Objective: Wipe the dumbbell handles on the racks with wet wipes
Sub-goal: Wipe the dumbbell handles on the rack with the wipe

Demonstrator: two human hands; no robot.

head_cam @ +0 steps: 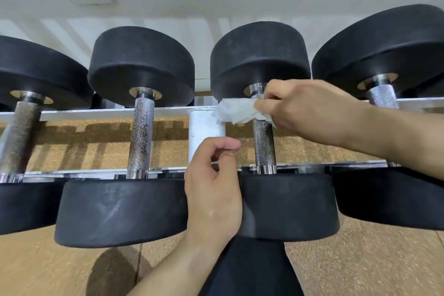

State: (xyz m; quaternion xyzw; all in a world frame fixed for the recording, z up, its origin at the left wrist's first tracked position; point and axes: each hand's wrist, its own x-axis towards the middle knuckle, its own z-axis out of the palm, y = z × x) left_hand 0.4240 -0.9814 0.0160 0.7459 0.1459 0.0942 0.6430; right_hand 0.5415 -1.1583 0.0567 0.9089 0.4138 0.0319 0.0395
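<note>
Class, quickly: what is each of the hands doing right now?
Left hand: closed, holding nothing.
Right hand: holding the wet wipe on a dumbbell handle.

hands: left hand (213,190), right hand (305,106), bare | forearms (396,132): bare | clothing (252,269): dark
</note>
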